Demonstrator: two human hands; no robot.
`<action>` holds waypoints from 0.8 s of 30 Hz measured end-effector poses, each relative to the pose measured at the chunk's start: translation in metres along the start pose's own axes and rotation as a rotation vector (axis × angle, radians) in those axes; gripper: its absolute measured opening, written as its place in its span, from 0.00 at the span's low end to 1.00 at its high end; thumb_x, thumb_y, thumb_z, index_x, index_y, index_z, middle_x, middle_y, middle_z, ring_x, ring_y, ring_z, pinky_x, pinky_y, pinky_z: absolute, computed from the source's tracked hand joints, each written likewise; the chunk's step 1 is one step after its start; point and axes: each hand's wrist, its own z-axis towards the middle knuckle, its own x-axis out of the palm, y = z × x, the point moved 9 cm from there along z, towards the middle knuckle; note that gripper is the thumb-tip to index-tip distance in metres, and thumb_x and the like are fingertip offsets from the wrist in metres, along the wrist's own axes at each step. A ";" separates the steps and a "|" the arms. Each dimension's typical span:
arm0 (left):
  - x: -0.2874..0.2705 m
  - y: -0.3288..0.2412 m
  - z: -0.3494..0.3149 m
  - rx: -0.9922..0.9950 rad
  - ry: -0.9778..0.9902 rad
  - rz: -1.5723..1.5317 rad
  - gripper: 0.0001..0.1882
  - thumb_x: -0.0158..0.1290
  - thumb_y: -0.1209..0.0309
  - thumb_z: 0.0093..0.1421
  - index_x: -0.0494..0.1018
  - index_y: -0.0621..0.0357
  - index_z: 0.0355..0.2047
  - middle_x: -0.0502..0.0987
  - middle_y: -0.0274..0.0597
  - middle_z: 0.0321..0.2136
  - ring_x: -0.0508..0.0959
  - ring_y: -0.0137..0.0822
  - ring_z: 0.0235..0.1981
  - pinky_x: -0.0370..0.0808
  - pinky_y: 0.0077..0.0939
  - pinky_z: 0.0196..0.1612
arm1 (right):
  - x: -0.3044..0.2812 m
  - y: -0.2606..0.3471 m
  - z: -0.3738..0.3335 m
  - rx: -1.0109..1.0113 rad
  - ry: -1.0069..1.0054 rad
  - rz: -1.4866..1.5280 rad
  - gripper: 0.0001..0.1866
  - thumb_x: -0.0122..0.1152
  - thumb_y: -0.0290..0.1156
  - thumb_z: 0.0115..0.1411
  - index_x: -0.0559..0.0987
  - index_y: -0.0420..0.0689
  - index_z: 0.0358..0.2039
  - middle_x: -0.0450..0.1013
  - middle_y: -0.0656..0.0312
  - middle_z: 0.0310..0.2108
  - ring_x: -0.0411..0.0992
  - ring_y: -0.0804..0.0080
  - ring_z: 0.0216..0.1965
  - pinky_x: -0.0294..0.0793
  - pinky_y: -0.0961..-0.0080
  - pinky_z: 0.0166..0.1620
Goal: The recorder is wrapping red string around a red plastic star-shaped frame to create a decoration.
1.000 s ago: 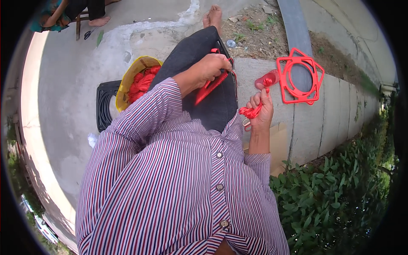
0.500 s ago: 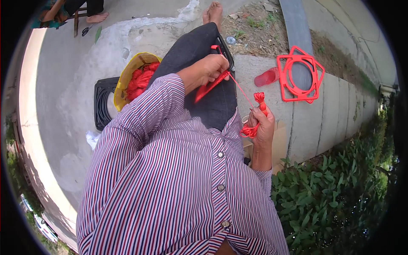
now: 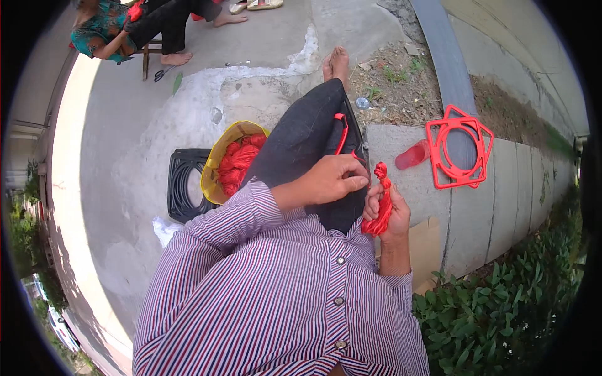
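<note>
"Just over the dark trouser leg (image 3: 291, 135) — is that the left hand (image 3: 338, 180)?"

"Yes, palm down, fingers bent inward, thumb near the forefinger. Whether it pinches anything, I can't tell."

"And the right hand (image 3: 390, 210)?"

"Closed around a red bundle (image 3: 377, 224) of cord, fingers curled about its middle. It stands nearly upright beside the leg, a narrow knotted end above the fist and looser strands below."

"What's that red strip (image 3: 344, 135)?"

"It rises in a curve beside the leg, just beyond the left hand."

"Anything else near?"

"To the right, a red cup (image 3: 412, 155) lies on its side on the concrete, next to red frames (image 3: 463, 183) — overlapping ones. To the left, a yellow tub (image 3: 216, 166) holds more red cord (image 3: 237, 164), with a black tray (image 3: 176, 188) beside it."
</note>
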 end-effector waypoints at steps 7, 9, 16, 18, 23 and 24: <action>0.018 0.000 0.003 -0.256 0.052 -0.983 0.12 0.49 0.73 0.64 0.70 0.61 0.47 0.72 0.35 0.41 0.73 0.29 0.42 0.69 0.24 0.50 | 0.020 -0.009 0.017 -0.059 0.047 -0.311 0.26 0.46 0.51 0.66 0.73 0.37 0.30 0.70 0.58 0.18 0.67 0.71 0.17 0.67 0.76 0.23; -0.003 0.008 0.019 -0.210 -0.013 -1.104 0.13 0.49 0.71 0.64 0.69 0.61 0.49 0.71 0.33 0.43 0.73 0.26 0.42 0.70 0.23 0.48 | 0.028 -0.003 0.020 0.020 0.045 -0.225 0.23 0.48 0.48 0.65 0.75 0.38 0.33 0.69 0.61 0.20 0.64 0.77 0.16 0.62 0.81 0.19; -0.098 -0.004 0.040 0.179 -0.240 0.039 0.10 0.53 0.79 0.51 0.76 0.54 0.34 0.68 0.35 0.31 0.70 0.35 0.39 0.69 0.27 0.43 | -0.052 0.038 0.075 -0.183 -0.173 -0.262 0.10 0.54 0.34 0.63 0.76 0.40 0.33 0.64 0.69 0.20 0.54 0.85 0.12 0.45 0.87 0.13; -0.059 0.018 0.046 0.131 0.046 0.811 0.11 0.54 0.78 0.46 0.76 0.55 0.33 0.70 0.39 0.30 0.71 0.41 0.40 0.69 0.33 0.42 | -0.058 0.031 0.090 -0.114 -0.183 -0.389 0.08 0.59 0.30 0.59 0.76 0.38 0.33 0.67 0.66 0.24 0.63 0.82 0.18 0.60 0.85 0.19; -0.019 0.067 0.046 -0.204 0.011 0.403 0.12 0.57 0.75 0.48 0.73 0.58 0.35 0.75 0.45 0.31 0.74 0.46 0.37 0.70 0.39 0.41 | -0.028 0.028 0.100 -0.415 -0.146 -1.312 0.11 0.61 0.28 0.52 0.76 0.36 0.35 0.71 0.55 0.41 0.69 0.63 0.45 0.66 0.70 0.51; -0.019 0.060 0.045 -0.144 -0.070 0.382 0.10 0.58 0.75 0.49 0.72 0.59 0.33 0.75 0.45 0.31 0.73 0.46 0.39 0.70 0.38 0.43 | -0.027 0.027 0.097 -0.437 -0.139 -1.403 0.10 0.61 0.27 0.52 0.77 0.37 0.34 0.71 0.55 0.42 0.69 0.61 0.45 0.66 0.70 0.50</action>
